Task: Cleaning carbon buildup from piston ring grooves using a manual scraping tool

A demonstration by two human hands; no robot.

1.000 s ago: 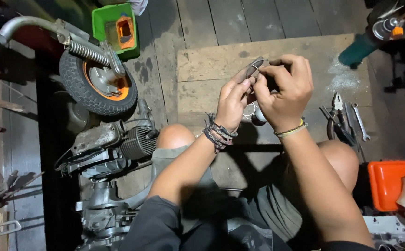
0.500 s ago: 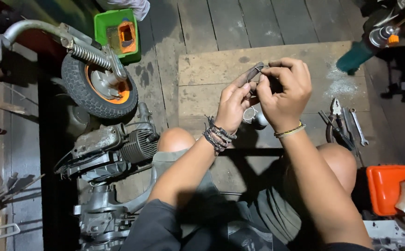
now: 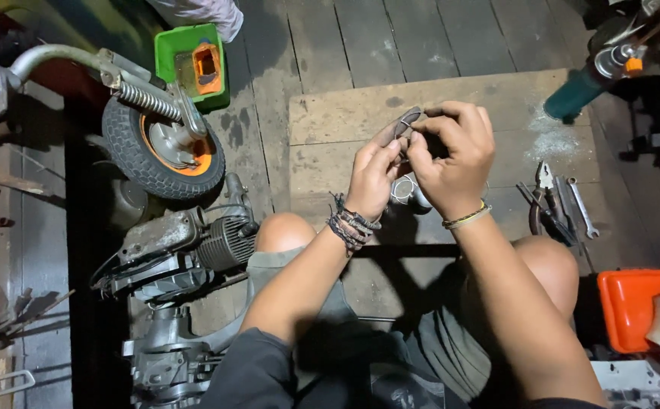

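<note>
You hold a small dark metal part [image 3: 407, 120] up over the wooden board [image 3: 330, 113], pinched between the fingertips of your left hand [image 3: 373, 176] and right hand [image 3: 451, 155]; both are closed on it. You appear to be working it by hand, which calls for a steady grip. Pliers [image 3: 543, 198] and a wrench [image 3: 581, 206] lie to the right, a small wheel [image 3: 162, 151] and engine [image 3: 216, 242] to the left, well apart.

Over the last second the left hand [image 3: 375, 176] and the right hand [image 3: 451, 155] drifted slightly leftward and up over the wooden board [image 3: 330, 129], carrying the small dark metal part [image 3: 405, 121] with them. The small wheel [image 3: 162, 155] and green tray [image 3: 193, 64] slid lower in view as the head tilted.
</note>
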